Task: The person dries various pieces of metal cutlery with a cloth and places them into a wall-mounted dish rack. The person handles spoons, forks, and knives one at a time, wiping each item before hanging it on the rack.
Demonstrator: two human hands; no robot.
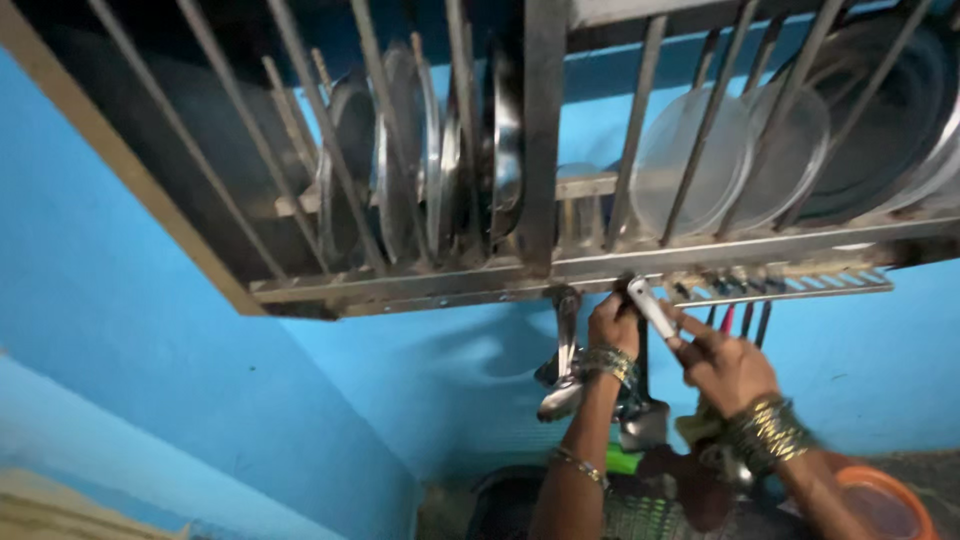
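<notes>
Both my hands are raised under a wall-mounted steel dish rack (620, 262). My left hand (612, 324) reaches up to the rack's lower hook rail, fingers curled by a hook. My right hand (722, 362) grips a white-handled utensil (650, 306), its handle tip pointing up toward the rail between the two hands. Bangles circle both wrists. Steel ladles (562, 370) hang from the rail just left of my left hand.
Steel plates (430, 160) stand upright in the rack's left section; round lids and a large pan (880, 120) fill the right. More utensils hang from the hook rail (790, 288). Blue walls surround. An orange bowl (885, 500) sits at the lower right.
</notes>
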